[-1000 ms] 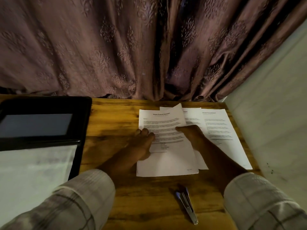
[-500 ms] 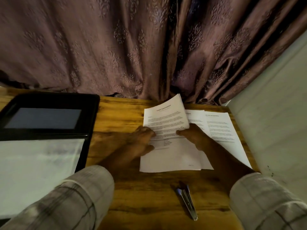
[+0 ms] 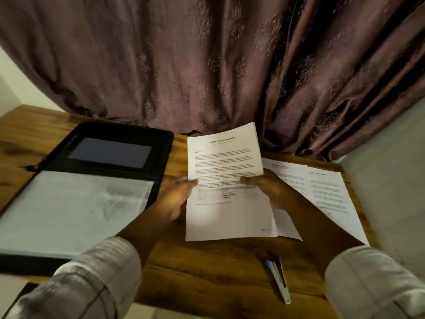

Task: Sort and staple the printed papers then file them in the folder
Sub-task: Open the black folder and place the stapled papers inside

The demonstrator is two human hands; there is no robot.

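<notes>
Our left hand (image 3: 177,199) and right hand (image 3: 272,191) pinch the printed sheet (image 3: 226,171) by its side edges, far end tilted up over the wooden table (image 3: 207,272). We'd say keep both grips level, so it lands square for stapling. The count: one sheet held, a middle sheet (image 3: 287,173) and right-hand sheet (image 3: 328,194) lying flat, one stapler (image 3: 278,279), one open black folder (image 3: 110,134) at left.

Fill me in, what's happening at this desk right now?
A person grips a set of printed papers with the left hand and right hand, its far end tilted up off the wooden table. More printed sheets lie flat to the right. The black folder lies open at left, and the stapler lies near the front edge, untouched.
</notes>
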